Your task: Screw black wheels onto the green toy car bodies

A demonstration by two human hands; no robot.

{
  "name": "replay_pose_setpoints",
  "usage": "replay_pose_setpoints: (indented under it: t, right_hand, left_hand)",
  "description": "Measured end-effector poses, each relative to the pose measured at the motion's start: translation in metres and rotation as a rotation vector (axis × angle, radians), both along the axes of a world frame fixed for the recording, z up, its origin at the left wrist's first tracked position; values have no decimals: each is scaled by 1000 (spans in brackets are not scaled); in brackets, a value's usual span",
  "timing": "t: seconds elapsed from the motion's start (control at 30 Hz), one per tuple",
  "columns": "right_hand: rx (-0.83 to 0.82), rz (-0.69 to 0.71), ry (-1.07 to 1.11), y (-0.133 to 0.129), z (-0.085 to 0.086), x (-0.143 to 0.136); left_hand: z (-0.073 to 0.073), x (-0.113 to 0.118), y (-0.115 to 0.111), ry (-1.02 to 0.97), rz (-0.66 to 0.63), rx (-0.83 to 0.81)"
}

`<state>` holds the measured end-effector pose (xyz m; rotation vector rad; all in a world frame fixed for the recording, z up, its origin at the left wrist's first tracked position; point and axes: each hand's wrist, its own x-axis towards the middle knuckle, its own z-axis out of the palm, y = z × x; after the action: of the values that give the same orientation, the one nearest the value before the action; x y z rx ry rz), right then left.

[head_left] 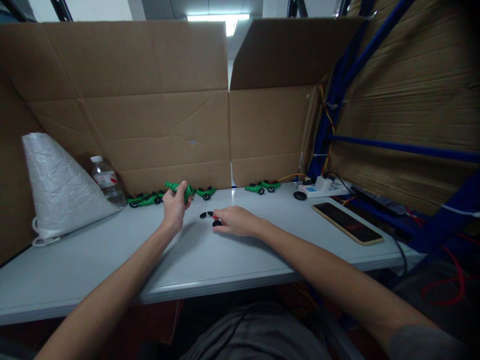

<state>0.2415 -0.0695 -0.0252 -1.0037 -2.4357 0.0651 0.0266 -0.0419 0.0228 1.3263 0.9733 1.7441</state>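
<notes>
My left hand (176, 206) is closed around a green toy car body (172, 187), raised a little over the table near the back. Fingers cover much of the body, and no wheels show on the part that sticks out. Lower and to the right, my right hand (236, 220) is at the tabletop, its fingertips closed on a small red part (215, 218). A black toy wheel (216, 224) shows at those fingertips; whether it is gripped too is unclear. Small black pieces (203, 215) lie just left of the fingers.
Green toy cars (146, 199) line the table's back, with others (262, 187) right of centre. A black ring (300, 195), a power strip (324, 187) and a phone (348, 223) lie right. At left stand a bottle (107, 180) and a silvery bag (67, 190). Cardboard (168, 125) walls the back.
</notes>
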Motion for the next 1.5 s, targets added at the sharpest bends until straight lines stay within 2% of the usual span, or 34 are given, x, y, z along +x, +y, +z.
replay_pose_setpoints:
  t: [0.13,0.4,0.47,0.67,0.93,1.03,1.17,1.3,1.5]
  right_hand:
    - [-1,-5,-1,1,1,2]
    - [33,-110,156,-3,10,0]
    - [59,-131,177,-3,13,-1]
    - [108,-139,239,-3,16,-3]
    - [81,-60,278,-7,15,-5]
    - [91,-45,279,-10,18,-6]
    - [136,-49,226,-14,21,-7]
    - [111,-125,242,-15,22,-8]
    - [93,-217,168,-16,23,-8]
  left_hand:
    - [-2,3,-2,59,-23,-9]
    - [-6,7,-4,116,-183,-78]
    - [-5,7,-5,122,-257,-106]
    - [-5,10,-12,96,-597,-304]
    - [-3,5,-14,72,-767,-428]
    - [-2,4,-16,115,-783,-476]
    - [-2,6,-16,109,-733,-460]
    - [-3,6,-16,103,-666,-412]
    - [-7,9,-15,168,-648,-338]
